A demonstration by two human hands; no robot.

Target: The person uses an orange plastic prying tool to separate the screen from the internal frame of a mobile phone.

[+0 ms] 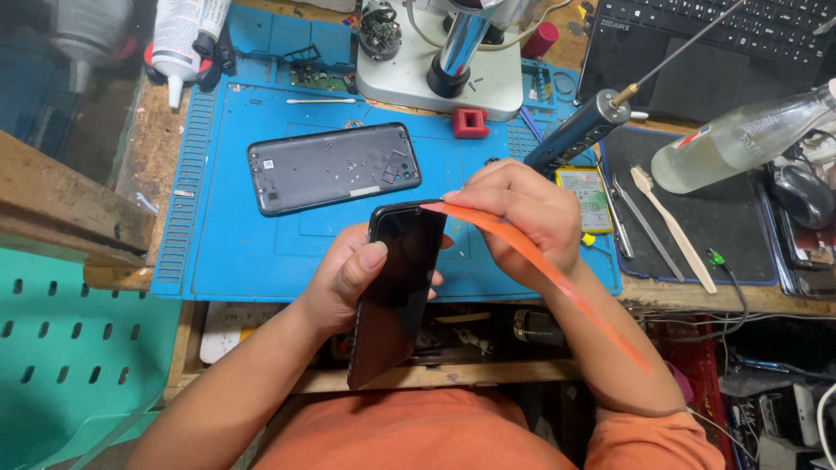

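Your left hand [353, 278] grips the black phone [396, 287] upright over the near edge of the surface while your right hand [522, 222] pinches the orange strip [540, 270] at its top corner, so next you'd likely slide it gently along the seam.

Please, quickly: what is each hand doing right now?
Left hand: closed around the black glossy smartphone.
Right hand: pinching the thin orange plastic strip at the phone's top edge.
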